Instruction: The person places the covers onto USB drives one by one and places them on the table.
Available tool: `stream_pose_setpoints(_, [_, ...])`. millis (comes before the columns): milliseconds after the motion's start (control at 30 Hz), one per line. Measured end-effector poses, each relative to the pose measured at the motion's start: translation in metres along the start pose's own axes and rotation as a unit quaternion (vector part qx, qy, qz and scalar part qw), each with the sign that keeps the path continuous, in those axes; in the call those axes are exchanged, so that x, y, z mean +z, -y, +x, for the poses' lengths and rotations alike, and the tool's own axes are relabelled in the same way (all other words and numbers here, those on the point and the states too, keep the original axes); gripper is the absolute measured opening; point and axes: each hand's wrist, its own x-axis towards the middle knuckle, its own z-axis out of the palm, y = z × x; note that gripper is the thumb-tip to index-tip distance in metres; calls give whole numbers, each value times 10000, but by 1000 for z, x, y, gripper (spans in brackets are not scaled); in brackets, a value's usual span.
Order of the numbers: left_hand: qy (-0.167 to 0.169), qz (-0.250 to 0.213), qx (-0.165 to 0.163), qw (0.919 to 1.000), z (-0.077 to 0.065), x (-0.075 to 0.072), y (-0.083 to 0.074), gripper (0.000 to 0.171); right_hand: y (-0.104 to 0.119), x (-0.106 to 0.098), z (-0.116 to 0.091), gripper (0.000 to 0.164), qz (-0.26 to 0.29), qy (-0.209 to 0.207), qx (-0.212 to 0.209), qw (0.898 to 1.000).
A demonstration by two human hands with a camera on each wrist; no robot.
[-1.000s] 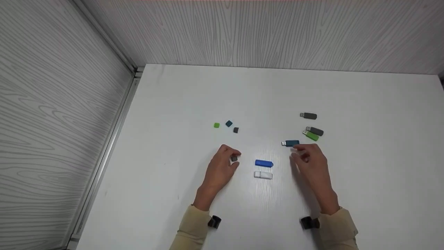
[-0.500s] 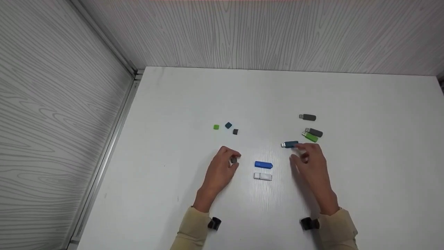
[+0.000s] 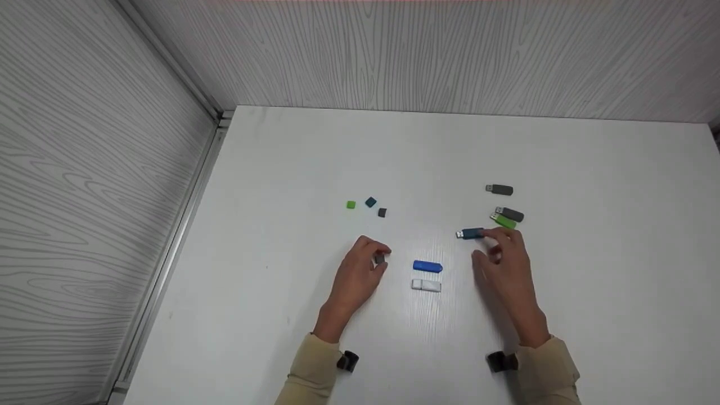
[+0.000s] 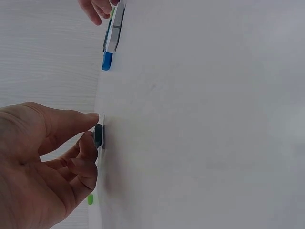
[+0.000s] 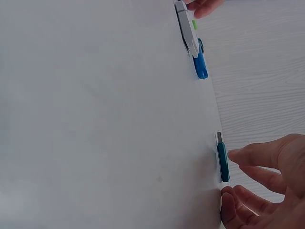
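Note:
My left hand (image 3: 355, 275) is at a small dark USB stick cap (image 3: 379, 259), with thumb and index finger on either side of it. In the left wrist view this cap (image 4: 98, 136) shows right at the fingertips; I cannot tell whether they pinch it. A teal USB stick (image 3: 468, 233), its metal plug bare and pointing left, lies by my right hand (image 3: 508, 267). The index fingertip overlaps its right end, while the thumb is held apart below. In the right wrist view the teal stick (image 5: 222, 160) lies flat, one fingertip close beside it.
Green (image 3: 351, 205), teal (image 3: 370, 202) and dark grey (image 3: 382, 212) caps lie beyond my left hand. Between the hands are a blue USB stick (image 3: 427, 266) and a white one (image 3: 426, 286). Two grey sticks (image 3: 499, 189) and a green one (image 3: 505, 221) lie at upper right.
My right index finger has shifted slightly up and right along the end of the teal stick. The left hand and the caps stay where they were.

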Motion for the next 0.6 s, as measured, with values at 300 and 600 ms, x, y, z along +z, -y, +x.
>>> stream_pose_setpoints(300, [-3, 3, 6, 10000, 1, 0, 1, 23, 0, -1, 5, 54, -111, 260, 124, 9995])
stream_pose_setpoints(600, [24, -13, -8, 10000, 1, 0, 3, 23, 3, -3, 4, 57, -171, 404, 162, 9989])
